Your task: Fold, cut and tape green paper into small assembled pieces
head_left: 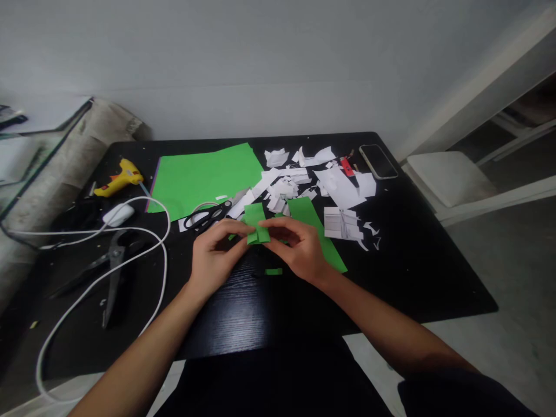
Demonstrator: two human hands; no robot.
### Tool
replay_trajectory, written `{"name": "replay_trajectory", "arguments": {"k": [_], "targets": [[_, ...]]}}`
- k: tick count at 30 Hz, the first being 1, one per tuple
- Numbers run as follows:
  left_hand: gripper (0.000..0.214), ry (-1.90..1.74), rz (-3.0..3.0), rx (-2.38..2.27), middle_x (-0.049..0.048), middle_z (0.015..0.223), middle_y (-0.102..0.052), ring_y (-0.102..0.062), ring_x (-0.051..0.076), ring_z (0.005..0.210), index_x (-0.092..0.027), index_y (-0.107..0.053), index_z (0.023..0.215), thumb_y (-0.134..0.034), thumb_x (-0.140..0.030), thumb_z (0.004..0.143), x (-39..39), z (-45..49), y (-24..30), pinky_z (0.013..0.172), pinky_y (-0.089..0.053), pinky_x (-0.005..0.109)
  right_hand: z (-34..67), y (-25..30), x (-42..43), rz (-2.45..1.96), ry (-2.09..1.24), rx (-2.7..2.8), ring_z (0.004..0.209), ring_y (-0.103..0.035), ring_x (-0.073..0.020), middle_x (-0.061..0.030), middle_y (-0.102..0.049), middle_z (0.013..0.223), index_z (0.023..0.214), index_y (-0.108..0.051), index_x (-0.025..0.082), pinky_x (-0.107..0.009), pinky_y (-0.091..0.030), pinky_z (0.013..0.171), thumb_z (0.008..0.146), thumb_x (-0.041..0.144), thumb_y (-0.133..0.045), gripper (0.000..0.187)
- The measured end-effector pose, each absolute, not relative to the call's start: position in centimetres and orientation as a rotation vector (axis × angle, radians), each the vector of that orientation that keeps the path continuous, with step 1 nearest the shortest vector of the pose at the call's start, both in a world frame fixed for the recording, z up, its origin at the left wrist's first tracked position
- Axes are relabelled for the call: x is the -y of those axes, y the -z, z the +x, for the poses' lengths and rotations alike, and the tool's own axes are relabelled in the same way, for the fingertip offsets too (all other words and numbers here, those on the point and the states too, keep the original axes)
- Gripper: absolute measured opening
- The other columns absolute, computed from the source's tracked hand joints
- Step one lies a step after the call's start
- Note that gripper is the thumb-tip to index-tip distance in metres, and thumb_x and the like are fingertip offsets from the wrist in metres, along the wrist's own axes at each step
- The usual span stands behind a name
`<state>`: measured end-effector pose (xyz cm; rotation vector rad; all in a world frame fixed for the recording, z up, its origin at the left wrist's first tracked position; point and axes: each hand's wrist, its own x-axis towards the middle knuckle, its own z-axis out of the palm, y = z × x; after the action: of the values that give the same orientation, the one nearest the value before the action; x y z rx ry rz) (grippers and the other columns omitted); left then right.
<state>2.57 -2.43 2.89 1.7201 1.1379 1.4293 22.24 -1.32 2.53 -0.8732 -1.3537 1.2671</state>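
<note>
A small folded piece of green paper is held above the black table, between both hands. My left hand pinches its lower left side between thumb and fingers. On the other side, my right hand pinches its lower right edge. The paper's bottom part shows a slit and folded flaps. Below the hands a little green paper strip lies on the table. Beyond my left hand rest black-handled scissors, and a green paper sheet lies partly under my right hand.
White paper scraps are heaped at the table's middle back. Large green sheets lie behind the scissors. A yellow glue gun, pliers and a looping white cable occupy the left. A phone lies at the back right.
</note>
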Motion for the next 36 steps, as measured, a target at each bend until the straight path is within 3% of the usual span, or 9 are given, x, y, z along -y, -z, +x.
{"name": "replay_trajectory", "arguments": {"k": [5, 10, 15, 24, 31, 36], "targets": [[0.011, -1.451, 1.73, -1.181, 0.0041, 0.093, -0.083, -0.077, 0.019, 0.089, -0.026, -0.086, 0.094, -0.085, -0.019, 0.086, 2.4, 2.5, -3.0, 0.083, -0.062, 0.034, 22.3, -2.2, 1.2, -0.864, -1.211, 1.372, 0.084, -0.078, -0.0182, -0.0015, -0.082, 0.095, 0.097, -0.083, 0.027, -0.035, -0.067, 0.079, 0.087, 0.03, -0.085, 0.011], [0.002, -1.459, 1.75, -1.184, 0.0037, 0.091, -0.084, -0.078, 0.02, 0.087, -0.027, -0.086, 0.089, -0.087, -0.027, 0.087, 2.3, 2.6, -3.2, 0.082, -0.064, 0.035, 22.3, -2.1, 1.2, -0.892, -1.191, 1.373, 0.084, -0.078, -0.0194, -0.0026, -0.083, 0.096, 0.097, -0.084, 0.028, -0.038, -0.069, 0.081, 0.089, 0.037, -0.085, 0.011], [0.005, -1.444, 1.784, -1.161, 0.0028, 0.091, -0.083, -0.076, 0.019, 0.087, -0.027, -0.085, 0.092, -0.083, -0.023, 0.091, 2.2, 2.6, -3.1, 0.083, -0.062, 0.034, 22.0, -1.9, 1.4, -0.844, -1.196, 1.351, 0.077, -0.077, -0.0176, -0.0012, -0.081, 0.089, 0.097, -0.083, 0.027, -0.035, -0.068, 0.075, 0.092, 0.035, -0.083, 0.009], [0.01, -1.391, 1.768, -1.19, 0.0044, 0.09, -0.079, -0.072, 0.019, 0.083, -0.024, -0.081, 0.09, -0.074, -0.027, 0.096, 2.3, 2.8, -3.2, 0.076, -0.059, 0.032, 21.9, -2.1, 1.5, -0.885, -1.267, 1.31, 0.076, -0.078, -0.0181, -0.0019, -0.08, 0.088, 0.094, -0.08, 0.025, -0.035, -0.069, 0.072, 0.091, 0.044, -0.083, 0.019], [0.011, -1.467, 1.486, -1.312, 0.0001, 0.076, -0.076, -0.067, 0.013, 0.063, -0.021, -0.078, 0.089, -0.085, -0.029, 0.086, 2.9, 3.8, -2.9, 0.059, -0.055, 0.024, 21.5, -2.0, 1.8, -0.903, -1.273, 1.254, 0.076, -0.08, -0.0191, -0.0014, -0.08, 0.087, 0.098, -0.072, 0.024, -0.035, -0.07, 0.071, 0.089, 0.043, -0.085, 0.024], [0.012, -1.484, 1.418, -1.263, -0.0007, 0.075, -0.076, -0.072, 0.013, 0.064, -0.02, -0.074, 0.09, -0.084, -0.024, 0.086, 3.0, 4.1, -2.9, 0.061, -0.058, 0.023, 21.4, -2.3, 1.9, -0.907, -1.272, 1.219, 0.076, -0.082, -0.0186, 0.0002, -0.08, 0.088, 0.108, -0.064, 0.025, -0.032, -0.07, 0.071, 0.089, 0.04, -0.086, 0.033]]}}
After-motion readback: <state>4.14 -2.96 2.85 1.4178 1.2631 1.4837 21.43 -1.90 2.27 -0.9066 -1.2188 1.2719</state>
